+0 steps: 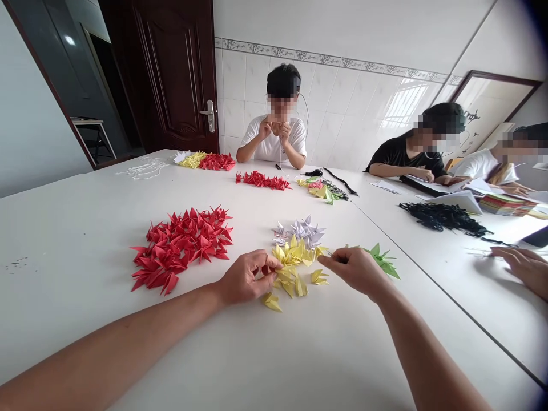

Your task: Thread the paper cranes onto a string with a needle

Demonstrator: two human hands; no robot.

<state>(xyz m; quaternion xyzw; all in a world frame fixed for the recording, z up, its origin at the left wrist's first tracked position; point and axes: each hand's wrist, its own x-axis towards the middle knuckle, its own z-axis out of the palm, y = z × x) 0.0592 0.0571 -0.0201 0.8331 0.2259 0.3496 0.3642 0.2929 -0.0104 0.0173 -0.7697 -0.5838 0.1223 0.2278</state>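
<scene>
My left hand (252, 277) is closed in a pinch on a yellow paper crane (279, 268) at the left side of a small yellow pile. Across that pile, my right hand (353, 265) has its thumb and forefinger pressed together. Something thin shows at those fingertips, too small to name, close to a yellow folded piece (319, 251). Loose yellow cranes (295, 282) lie between my hands. Pale lilac cranes (303, 231) are heaped just behind them. Green cranes (382, 261) lie beyond my right hand, partly hidden by it.
A large heap of red paper cranes (182, 245) lies left on the white table (77, 245). Opposite sits a person (274, 134) with more red cranes (263, 180) in front. Black cords (440, 217) are bundled at right, near another person's hand (522, 265).
</scene>
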